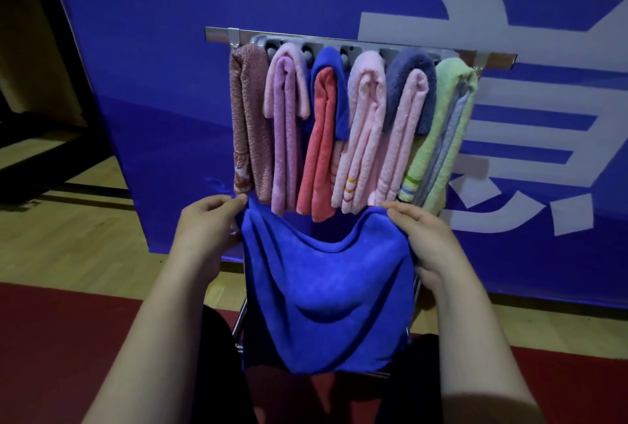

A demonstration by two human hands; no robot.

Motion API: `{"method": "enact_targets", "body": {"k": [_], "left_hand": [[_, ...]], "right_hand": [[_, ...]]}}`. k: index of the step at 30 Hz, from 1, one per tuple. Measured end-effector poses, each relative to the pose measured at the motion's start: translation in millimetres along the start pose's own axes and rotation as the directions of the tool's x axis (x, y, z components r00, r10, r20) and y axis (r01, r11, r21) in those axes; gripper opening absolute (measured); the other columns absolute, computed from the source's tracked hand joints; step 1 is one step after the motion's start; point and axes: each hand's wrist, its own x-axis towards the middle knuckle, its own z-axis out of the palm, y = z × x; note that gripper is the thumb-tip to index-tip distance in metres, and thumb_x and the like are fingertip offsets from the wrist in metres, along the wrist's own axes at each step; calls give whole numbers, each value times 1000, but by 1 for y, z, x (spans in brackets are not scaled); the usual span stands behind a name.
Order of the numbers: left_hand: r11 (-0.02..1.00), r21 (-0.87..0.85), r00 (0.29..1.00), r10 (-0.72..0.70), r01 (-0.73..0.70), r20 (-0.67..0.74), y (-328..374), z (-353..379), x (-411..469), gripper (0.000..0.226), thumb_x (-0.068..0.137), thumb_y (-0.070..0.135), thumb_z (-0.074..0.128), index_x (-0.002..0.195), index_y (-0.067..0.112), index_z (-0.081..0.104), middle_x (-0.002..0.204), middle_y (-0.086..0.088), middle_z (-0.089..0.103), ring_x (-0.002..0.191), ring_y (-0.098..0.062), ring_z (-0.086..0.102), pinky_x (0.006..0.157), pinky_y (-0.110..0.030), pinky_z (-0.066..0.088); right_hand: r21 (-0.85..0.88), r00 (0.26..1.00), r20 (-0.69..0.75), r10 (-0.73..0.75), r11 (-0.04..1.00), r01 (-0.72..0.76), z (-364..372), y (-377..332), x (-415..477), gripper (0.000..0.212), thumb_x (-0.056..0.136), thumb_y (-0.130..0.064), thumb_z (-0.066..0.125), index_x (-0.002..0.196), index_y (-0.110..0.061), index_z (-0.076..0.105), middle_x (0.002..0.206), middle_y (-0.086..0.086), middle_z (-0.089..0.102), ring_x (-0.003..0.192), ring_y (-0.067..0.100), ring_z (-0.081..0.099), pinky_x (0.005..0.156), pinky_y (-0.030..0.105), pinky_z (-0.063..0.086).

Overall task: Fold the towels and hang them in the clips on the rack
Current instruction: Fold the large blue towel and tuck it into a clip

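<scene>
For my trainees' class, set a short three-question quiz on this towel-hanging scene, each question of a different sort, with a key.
1. True or false: the left hand and the right hand each grip a top corner of the large blue towel.
2. Multiple choice: what colour is the towel at the right end of the rack? A. green B. red C. brown
3. Short answer: what colour is the towel draped over the red towel?
Key: 1 true. 2 A, the green towel. 3 blue, the hung blue towel.
</scene>
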Motion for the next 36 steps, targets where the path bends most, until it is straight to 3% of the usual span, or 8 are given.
{"method": "enact_targets", "body": {"k": [4, 7, 11, 16, 22, 26, 32, 36], "left_hand": [[1000, -29, 1000, -5, 4, -16, -3, 2, 2, 14, 88, 18, 74, 86, 4, 71, 73, -7, 62, 66, -17, 59, 60, -28, 54], [999, -37, 997, -11, 9, -70, -3, 0, 2, 37, 84, 16, 79, 117, 5, 65, 91, -11, 67, 79, -20, 67, 65, -31, 58], [1000, -14, 993, 16, -17, -119, 4, -1, -2, 32, 84, 12, 79, 113, 12, 65, 84, -6, 65, 89, -19, 67, 76, -36, 60], [999, -35, 996, 15, -18, -87, 7, 10, -9, 21, 80, 11, 81, 96, 13, 67, 86, -11, 68, 84, -21, 68, 78, -39, 61], [993, -114, 997, -16, 25, 79, 12, 40, -29, 32, 84, 3, 76, 111, 9, 60, 93, -17, 66, 75, -21, 65, 67, -33, 60], [997, -82, 973, 27, -9, 231, 12, 49, -39, 41, 88, -4, 68, 117, 23, 59, 78, -10, 61, 63, -11, 64, 58, -27, 57], [997, 55, 957, 34, -52, 289, 13, 50, -43, 23, 88, -4, 64, 102, 10, 76, 90, -19, 72, 77, -21, 64, 85, -43, 58], [970, 165, 951, 124, -176, 284, 10, 52, -46, 38, 79, -7, 71, 107, 18, 75, 85, -4, 71, 68, -16, 68, 76, -36, 60]], "right_hand": [[48, 988, 138, 69, 996, -76, -3, -1, 1, 25, 93, 5, 56, 112, -5, 69, 100, 17, 73, 82, 21, 69, 66, 22, 59], [30, 997, 73, 41, 999, -44, -3, -3, 5, 30, 92, 10, 50, 110, -4, 71, 97, 17, 74, 83, 23, 70, 68, 24, 59], [59, 985, -170, -39, 997, 50, -6, -2, 10, 22, 96, -5, 57, 77, -8, 68, 70, 9, 70, 72, 24, 62, 64, 31, 52], [-173, 946, -276, -170, 977, 125, 4, 2, 13, 27, 89, -26, 67, 73, -3, 71, 73, 10, 57, 72, 18, 50, 69, 36, 42], [-488, 930, -48, -364, 821, 296, 54, -4, -12, 50, 96, -17, 57, 51, -15, 35, 48, -3, 31, 52, 14, 29, 59, 34, 26], [-458, 934, -11, -356, 833, 312, 69, 0, -19, 47, 95, -20, 57, 54, -17, 34, 44, -6, 27, 50, 11, 26, 52, 31, 23], [-454, 920, 73, -386, 808, 375, 73, 3, -23, 43, 95, -21, 57, 58, -10, 40, 51, -6, 28, 52, 10, 26, 51, 32, 23], [-493, 914, 200, -353, 770, 405, 77, 5, -28, 34, 96, -25, 58, 71, -2, 61, 52, -5, 44, 51, 6, 36, 52, 27, 31]]}}
